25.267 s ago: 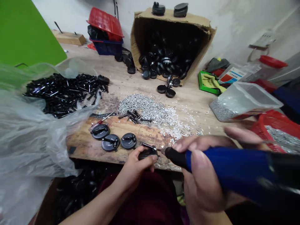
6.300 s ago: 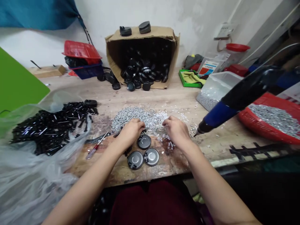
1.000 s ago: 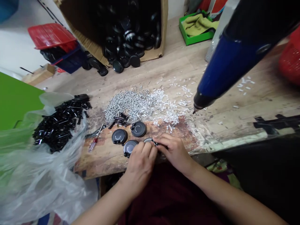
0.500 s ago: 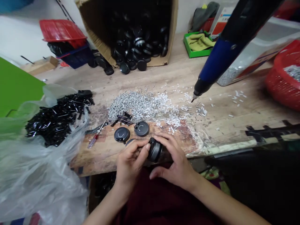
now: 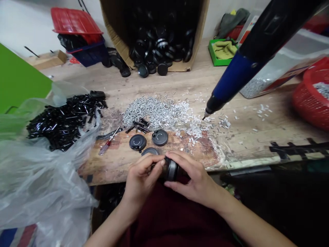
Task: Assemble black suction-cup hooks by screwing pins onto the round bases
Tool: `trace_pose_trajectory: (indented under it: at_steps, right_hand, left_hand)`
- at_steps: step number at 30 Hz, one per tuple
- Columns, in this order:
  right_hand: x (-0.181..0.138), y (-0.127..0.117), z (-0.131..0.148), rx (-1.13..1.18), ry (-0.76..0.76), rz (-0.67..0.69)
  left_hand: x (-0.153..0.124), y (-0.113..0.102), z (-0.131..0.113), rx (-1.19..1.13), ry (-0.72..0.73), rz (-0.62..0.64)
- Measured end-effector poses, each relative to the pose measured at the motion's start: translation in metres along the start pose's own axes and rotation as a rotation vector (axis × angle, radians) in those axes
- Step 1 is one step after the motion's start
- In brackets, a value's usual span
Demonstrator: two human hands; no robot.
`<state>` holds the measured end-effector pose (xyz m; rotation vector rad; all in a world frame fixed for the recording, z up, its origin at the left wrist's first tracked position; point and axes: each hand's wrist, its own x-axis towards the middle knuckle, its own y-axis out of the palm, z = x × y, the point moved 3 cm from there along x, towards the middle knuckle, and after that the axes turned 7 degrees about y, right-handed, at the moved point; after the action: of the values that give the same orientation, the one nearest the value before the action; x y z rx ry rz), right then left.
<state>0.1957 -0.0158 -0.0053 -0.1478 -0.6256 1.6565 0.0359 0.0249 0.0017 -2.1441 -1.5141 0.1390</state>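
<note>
Hands both closed on one piece: my left hand (image 5: 140,178) pinches the black round part (image 5: 171,169) from its left side with thumb and fingertips. My right hand (image 5: 192,176) wraps it from the right, fingers over the top and thumb beneath. The part is a short, squat drum of black plastic with a bright silvery band round its waist. I hold it on edge, just off the near edge of the wooden bench (image 5: 159,85), above my lap. Its axis runs sideways, from one hand to the other, tipped a little; its flat faces are hidden under my fingers. Just beyond it, three black discs (image 5: 137,142) lie flat on the bench, near the heap of silver screws (image 5: 151,111). A blue power screwdriver (image 5: 236,79) hangs tip-down to the right.
</note>
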Motion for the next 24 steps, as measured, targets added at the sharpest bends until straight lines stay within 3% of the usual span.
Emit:
trace_pose_trajectory:
  at_steps: [8,13,20,24]
  right_hand:
    - [0.0002,0.0003,-0.0005,0.035,0.036,-0.006]
    - [-0.0028,0.0029,-0.0026,0.045,0.025,-0.024]
    - [-0.0009,0.007,-0.0063,0.038,0.101,0.025]
    - [0.002,0.0076,-0.0038,0.059,0.2,-0.023]
  left_hand:
    - [-0.0018,-0.0007,-0.0001,0.015,-0.023,-0.008]
    - [-0.005,0.0007,0.0038,-0.049,-0.113,-0.015]
    - [-0.0051,0.0011,0.0039,-0.225,-0.251,-0.07]
    - [-0.003,-0.0046,0.0014,-0.246,-0.282,-0.119]
